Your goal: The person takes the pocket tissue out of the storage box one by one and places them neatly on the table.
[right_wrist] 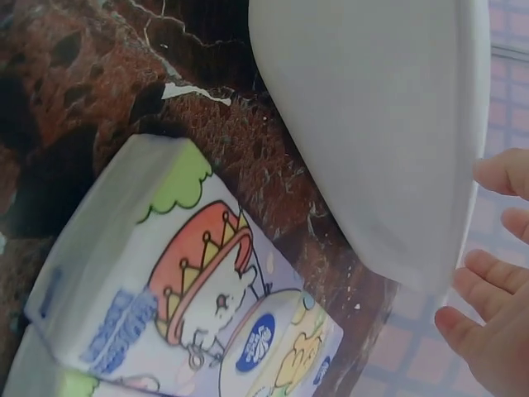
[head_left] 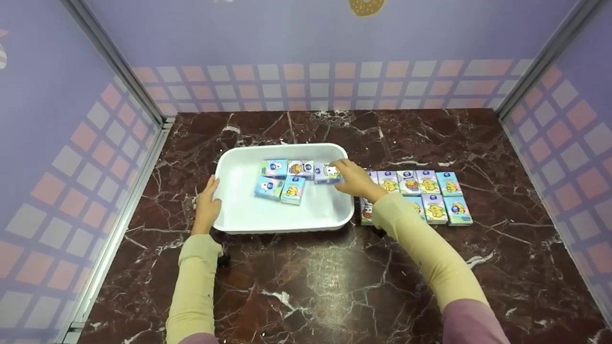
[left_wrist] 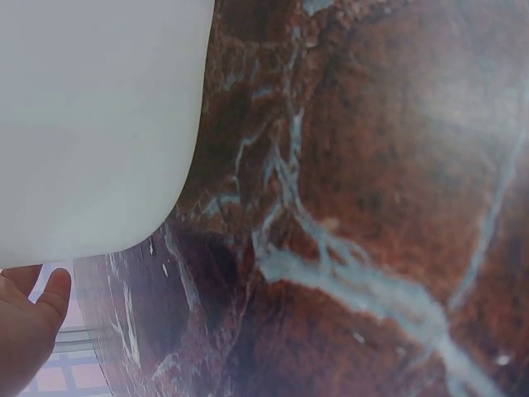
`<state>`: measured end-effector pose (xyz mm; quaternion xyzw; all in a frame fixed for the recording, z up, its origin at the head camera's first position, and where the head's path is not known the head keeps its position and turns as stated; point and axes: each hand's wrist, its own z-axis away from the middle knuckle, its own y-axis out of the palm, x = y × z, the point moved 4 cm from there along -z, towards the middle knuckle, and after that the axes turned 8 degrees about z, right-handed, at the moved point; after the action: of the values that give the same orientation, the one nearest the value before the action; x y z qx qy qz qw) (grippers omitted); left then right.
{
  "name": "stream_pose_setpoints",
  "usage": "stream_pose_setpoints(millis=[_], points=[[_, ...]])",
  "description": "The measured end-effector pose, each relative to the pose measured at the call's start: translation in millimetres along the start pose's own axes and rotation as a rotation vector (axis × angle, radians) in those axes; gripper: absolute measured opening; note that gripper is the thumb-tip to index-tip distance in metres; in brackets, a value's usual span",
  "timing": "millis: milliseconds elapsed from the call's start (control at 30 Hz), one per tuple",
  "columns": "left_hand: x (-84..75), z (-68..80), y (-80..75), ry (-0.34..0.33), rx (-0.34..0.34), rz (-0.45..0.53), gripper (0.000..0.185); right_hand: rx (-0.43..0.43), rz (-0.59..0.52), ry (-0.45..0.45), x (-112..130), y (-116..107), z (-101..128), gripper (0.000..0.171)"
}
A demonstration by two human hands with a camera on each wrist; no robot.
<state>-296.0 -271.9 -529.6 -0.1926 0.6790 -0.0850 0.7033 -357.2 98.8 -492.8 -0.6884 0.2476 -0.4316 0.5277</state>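
left hand (head_left: 207,208) relaxed against tub (head_left: 282,230) at nine o'clock; right hand (head_left: 357,181) at pack (head_left: 324,175) inside, two o'clock, gripping or released: can't tell. likely step: seating that pack; next probably calls for lifting clear, then reaching outside packs (head_left: 436,211) at three o'clock.

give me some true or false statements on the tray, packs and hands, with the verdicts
1. The white tray holds five packs. True.
2. The left hand is inside the white tray. False: the left hand is beside its left edge.
3. The right hand reaches over the tray's right side to one of those packs. True.
4. The packs outside the tray lie to its left. False: they lie to its right.
5. The tabletop is dark with pale veins. True.
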Motion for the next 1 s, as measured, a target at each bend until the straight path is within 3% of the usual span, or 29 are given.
stream_pose_setpoints(millis=[300, 567, 1000], points=[[1.1, 0.4, -0.7, 0.014, 0.007, 0.008, 0.063, 0.051, 0.129, 0.013, 1, 17, -9, 0.068], [3.4, -1.4, -0.6, -0.001, 0.005, 0.006, 0.063, 0.137, 0.317, 0.036, 2, 27, -10, 0.074], [2.6, -0.5, -0.2, 0.006, 0.003, 0.011, 0.063, 0.264, 0.430, 0.121, 8, 29, -16, 0.077]])
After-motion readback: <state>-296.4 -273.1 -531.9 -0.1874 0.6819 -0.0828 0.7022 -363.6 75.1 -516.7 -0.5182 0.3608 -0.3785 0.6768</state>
